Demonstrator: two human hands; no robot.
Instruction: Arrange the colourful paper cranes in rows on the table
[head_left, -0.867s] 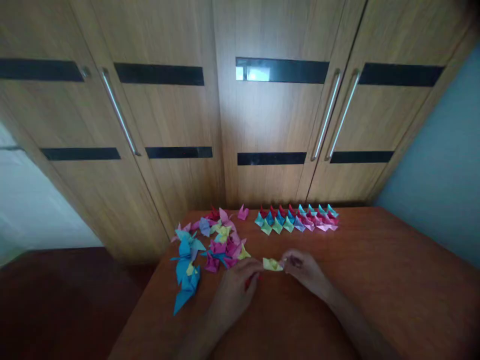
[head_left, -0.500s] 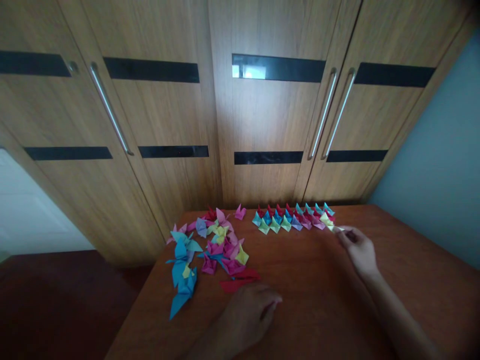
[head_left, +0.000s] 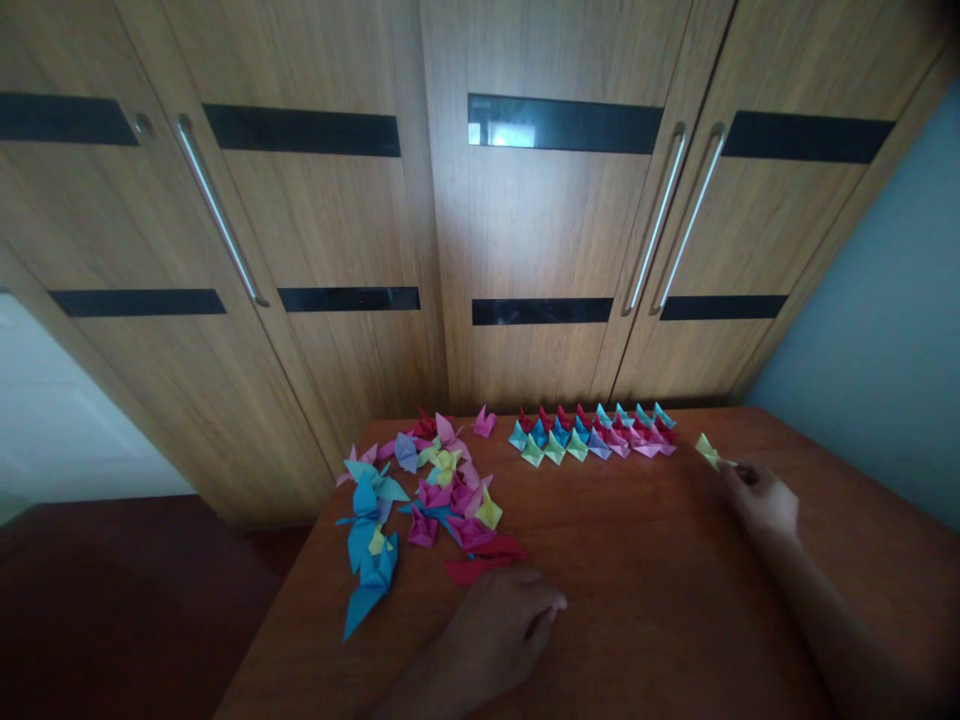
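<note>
Pinched in my right hand (head_left: pixel 766 508) is the tip of a yellow paper crane (head_left: pixel 706 449), to the right of the lined-up cranes. Those lined-up paper cranes (head_left: pixel 576 445) stand close together in rows of red, light blue, blue, green, purple and pink at the back of the table. My left hand (head_left: pixel 504 622) rests on the table near the front, fingers curled closed, with nothing visible in them. Just beyond it lies a red folded paper crane (head_left: pixel 480 566), partly hidden by that hand.
A loose heap of paper cranes in pink, magenta (head_left: pixel 471 531), purple and yellow covers the table's left part. Larger blue cranes (head_left: pixel 367 585) lie along the left edge. The brown wooden table (head_left: pixel 637 600) stands against a wardrobe (head_left: pixel 525 240) with metal handles.
My right hand has moved right with the yellow crane, away from the right end of the rows. My left hand stays in place. The view has shifted slightly.
</note>
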